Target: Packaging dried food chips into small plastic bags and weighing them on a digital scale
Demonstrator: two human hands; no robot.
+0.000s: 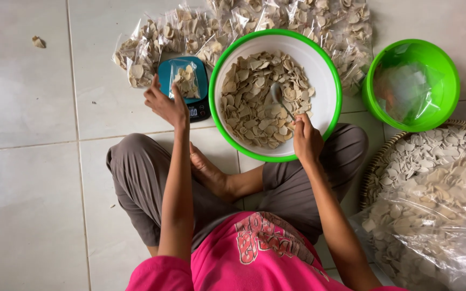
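Head view: a glossy white tiled floor (22, 178) carries packed bags of chips (276, 19), a green tub (411, 83), a woven tray (400, 156) and a big plastic sack (438, 215). The left hand (165, 105), fingers loosely curled, seemingly touches the small bag (184, 80) on the teal scale (198, 102). The right hand (306, 137) grips a spoon (279, 97) in the green-rimmed basin (330, 70) of chips.

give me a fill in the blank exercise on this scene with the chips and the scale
1. The right hand holds a metal ____ in the white, green-rimmed bowl of pale chips.
2. A small clear bag of chips rests on the blue digital ____.
3. The left hand touches that bag's ____ edge.

Missing words: spoon; scale; left
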